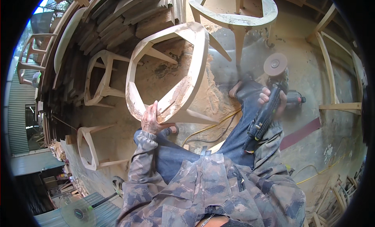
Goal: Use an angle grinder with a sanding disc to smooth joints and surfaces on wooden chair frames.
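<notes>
My left hand (151, 119) grips the near rim of an unfinished wooden chair frame (195, 63), which is tipped up on its side in front of me. My right hand (273, 100) is closed around the black body of an angle grinder (263, 119). The grinder's round sanding disc (275, 64) points away from me and is held clear of the frame, to its right. My legs in blue trousers (234, 137) stretch out over the sawdust-covered floor beneath the tool.
Similar raw wooden frames stand at the left (102, 76), lower left (90, 147) and top (234, 12). Stacked planks (125, 20) fill the upper left. A yellow cable (207, 128) runs over the floor. Wooden rails (332, 71) lie at the right.
</notes>
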Motion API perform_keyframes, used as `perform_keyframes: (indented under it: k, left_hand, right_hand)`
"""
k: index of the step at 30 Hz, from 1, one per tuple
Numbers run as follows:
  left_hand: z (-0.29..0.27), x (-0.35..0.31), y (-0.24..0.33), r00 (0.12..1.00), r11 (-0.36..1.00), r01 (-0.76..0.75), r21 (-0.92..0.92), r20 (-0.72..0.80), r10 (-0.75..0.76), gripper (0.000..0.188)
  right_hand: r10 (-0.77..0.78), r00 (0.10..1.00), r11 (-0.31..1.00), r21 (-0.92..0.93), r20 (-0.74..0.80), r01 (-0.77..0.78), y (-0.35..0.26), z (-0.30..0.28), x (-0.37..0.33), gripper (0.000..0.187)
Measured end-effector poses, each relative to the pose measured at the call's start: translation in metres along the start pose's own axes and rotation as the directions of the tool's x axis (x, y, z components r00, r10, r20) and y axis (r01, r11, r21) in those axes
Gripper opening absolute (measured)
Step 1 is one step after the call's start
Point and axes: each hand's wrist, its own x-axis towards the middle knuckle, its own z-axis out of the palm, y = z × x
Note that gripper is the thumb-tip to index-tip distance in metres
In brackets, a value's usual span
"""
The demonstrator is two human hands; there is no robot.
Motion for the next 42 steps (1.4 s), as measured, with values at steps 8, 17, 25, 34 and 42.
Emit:
perform_keyframes:
  k: [8, 17, 25, 34, 42]
  left_hand:
    - [-0.012, 0.038, -0.064, 0.925, 0.957, -0.219, 0.189, 0.352, 0.142, 0.108]
    - [0.003, 0.046, 0.130, 0.908, 0.637, 0.401, -0.658, 0.377, -0.183, 0.054]
    - [0.057, 0.025, 0.264, 0.881, 0.478, 0.462, -0.747, 0.448, -0.152, 0.067]
    - [0.068, 0.018, 0.267, 0.618, -0.170, 0.765, -0.622, 0.782, -0.081, 0.051]
    - [0.038, 0.021, 0.268, 0.600, -0.206, 0.753, -0.625, 0.781, -0.173, 0.045]
  right_hand:
    - [-0.010, 1.000, 0.998, -0.068, -0.011, 0.009, -0.001, 0.001, 0.003, 0.050]
    - [0.023, 0.935, 0.999, 0.024, 0.353, -0.034, 0.003, -0.010, 0.025, 0.069]
    - [0.026, 0.985, 0.999, -0.043, 0.171, -0.019, 0.002, -0.033, 0.014, 0.065]
    - [0.069, 0.997, 0.980, -0.185, -0.018, -0.071, 0.007, -0.026, 0.015, 0.052]
    - [0.105, 0.992, 0.986, -0.126, -0.064, -0.113, 0.027, -0.006, 0.025, 0.048]
